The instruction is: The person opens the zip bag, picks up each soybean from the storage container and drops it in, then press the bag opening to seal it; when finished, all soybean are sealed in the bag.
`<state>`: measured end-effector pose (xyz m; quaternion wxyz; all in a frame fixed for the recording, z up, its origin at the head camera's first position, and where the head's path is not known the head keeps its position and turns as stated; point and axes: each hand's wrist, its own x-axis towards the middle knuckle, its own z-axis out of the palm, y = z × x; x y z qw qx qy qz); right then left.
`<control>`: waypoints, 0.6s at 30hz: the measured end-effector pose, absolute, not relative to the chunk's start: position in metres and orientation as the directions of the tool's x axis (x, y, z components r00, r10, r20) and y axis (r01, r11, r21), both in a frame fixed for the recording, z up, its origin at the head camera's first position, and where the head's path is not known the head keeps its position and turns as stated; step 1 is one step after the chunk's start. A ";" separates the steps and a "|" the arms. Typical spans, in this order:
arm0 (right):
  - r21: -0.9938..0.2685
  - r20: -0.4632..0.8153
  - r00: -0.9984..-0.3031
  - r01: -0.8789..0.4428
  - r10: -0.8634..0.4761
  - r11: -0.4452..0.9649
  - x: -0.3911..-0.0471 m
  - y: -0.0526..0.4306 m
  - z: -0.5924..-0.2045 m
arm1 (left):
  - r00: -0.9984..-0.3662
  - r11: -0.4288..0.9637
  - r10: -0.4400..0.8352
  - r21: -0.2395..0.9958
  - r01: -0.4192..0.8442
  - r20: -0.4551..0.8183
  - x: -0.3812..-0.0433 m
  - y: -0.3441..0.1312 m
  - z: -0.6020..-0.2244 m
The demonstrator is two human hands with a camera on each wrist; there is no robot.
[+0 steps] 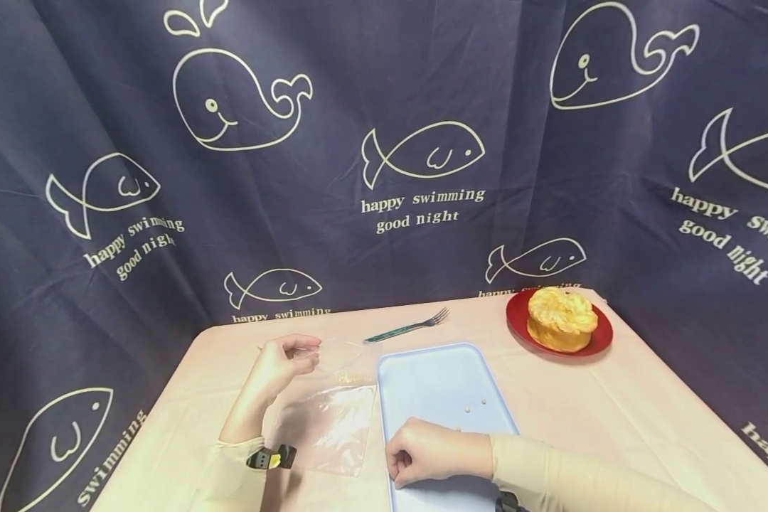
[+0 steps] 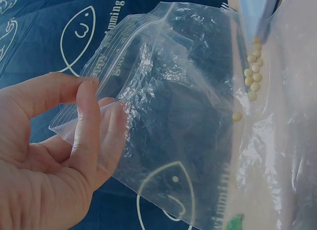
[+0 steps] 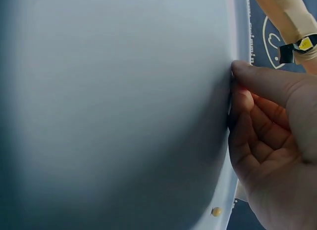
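Observation:
My left hand (image 1: 289, 364) is raised over the left of the table and pinches the edge of a clear zip bag (image 2: 163, 91) near its zip strip. Several round pale-yellow beans (image 2: 252, 71) lie low in the bag. Above the light blue tray (image 1: 432, 380), my right hand (image 1: 438, 451) is curled, knuckles up. Its thumb and fingers (image 3: 241, 101) grip the tray's left rim. In the right wrist view a single bean (image 3: 216, 211) lies by that rim. Farther up the tray are a few loose beans, one near the middle (image 1: 467, 410).
A fork (image 1: 409, 327) with a green handle lies behind the tray. At the back right, a red plate (image 1: 515, 320) holds a round golden bread (image 1: 562, 323). A dark blue curtain (image 1: 333, 235) printed with fish and whales hangs behind the pink-covered table (image 1: 550, 398).

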<state>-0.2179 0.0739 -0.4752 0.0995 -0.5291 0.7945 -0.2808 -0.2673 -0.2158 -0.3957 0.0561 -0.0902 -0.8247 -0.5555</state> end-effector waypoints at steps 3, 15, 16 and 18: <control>-0.537 0.146 -0.398 -0.801 -0.906 0.265 -0.220 0.074 -0.475 | -0.977 0.363 0.085 0.907 0.213 0.195 -0.267 -0.216 -0.395; -0.524 0.178 -0.469 -0.789 -0.865 0.320 -0.239 0.072 -0.451 | -0.974 0.369 0.096 0.902 0.225 0.204 -0.267 -0.216 -0.395; -0.535 0.197 -0.489 -0.780 -0.849 0.325 -0.243 0.071 -0.445 | -0.974 0.369 0.096 0.901 0.226 0.205 -0.267 -0.216 -0.395; -0.552 0.239 -0.521 -0.767 -0.819 0.327 -0.251 0.068 -0.431 | -0.973 0.366 0.097 0.902 0.229 0.208 -0.266 -0.216 -0.395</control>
